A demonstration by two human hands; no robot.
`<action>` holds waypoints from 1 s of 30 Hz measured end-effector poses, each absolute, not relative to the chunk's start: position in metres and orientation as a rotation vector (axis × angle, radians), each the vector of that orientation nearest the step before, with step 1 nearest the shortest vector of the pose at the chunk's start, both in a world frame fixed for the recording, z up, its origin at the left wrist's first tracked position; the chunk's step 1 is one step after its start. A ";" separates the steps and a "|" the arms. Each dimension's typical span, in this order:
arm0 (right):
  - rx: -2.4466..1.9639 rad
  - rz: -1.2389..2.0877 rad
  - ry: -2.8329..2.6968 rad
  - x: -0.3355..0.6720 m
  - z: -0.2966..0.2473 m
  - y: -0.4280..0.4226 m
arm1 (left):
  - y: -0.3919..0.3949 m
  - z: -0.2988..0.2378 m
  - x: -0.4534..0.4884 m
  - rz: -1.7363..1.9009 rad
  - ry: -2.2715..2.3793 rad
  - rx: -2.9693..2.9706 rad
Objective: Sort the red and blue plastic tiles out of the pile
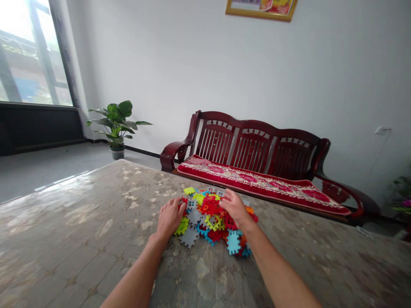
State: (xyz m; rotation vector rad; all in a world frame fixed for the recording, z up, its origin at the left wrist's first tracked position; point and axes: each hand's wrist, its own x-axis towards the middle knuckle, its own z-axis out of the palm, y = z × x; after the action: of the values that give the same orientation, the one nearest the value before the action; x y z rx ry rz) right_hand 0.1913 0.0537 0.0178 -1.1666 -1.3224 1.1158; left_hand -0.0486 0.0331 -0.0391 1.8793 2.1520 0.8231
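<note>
A heap of notched plastic building tiles (pixel 212 204) lies on the table in red, grey, lime green, blue and orange. At its left side rests my left hand (pixel 170 217), fingers curved against red and grey tiles, none gripped that I can see. My right hand (pixel 236 208) reaches over the heap's right part, its fingers stretched out and the thumb apart, near red tiles. A light blue tile (pixel 233 242) leans at the front right, below my right wrist. Toward the front left lie a flat grey tile (pixel 189 236) and a lime green tile (pixel 182 226).
A patterned grey-beige cloth (pixel 105 222) covers the table. Beyond its far edge stands a dark red wooden bench (pixel 250 147) with a red floral seat cover (pixel 257 179). A potted plant (pixel 117 152) is on the floor at the back left, by a window (pixel 32 55).
</note>
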 end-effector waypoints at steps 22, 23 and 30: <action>-1.849 0.398 -2.292 0.317 -0.012 -0.027 | 0.036 -0.047 -0.048 0.732 2.015 2.088; -1.863 0.353 -2.286 0.316 -0.009 -0.029 | 0.036 -0.048 -0.048 0.729 2.014 2.093; -1.930 0.196 -2.169 0.321 -0.007 -0.036 | 0.038 -0.049 -0.049 0.751 1.965 2.111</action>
State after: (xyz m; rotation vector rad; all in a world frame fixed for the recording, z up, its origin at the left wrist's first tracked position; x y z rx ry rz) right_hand 0.3211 -0.0356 -0.0067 -1.9304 -2.1687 0.1959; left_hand -0.0492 0.0377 -0.0491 2.1111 1.9647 0.7509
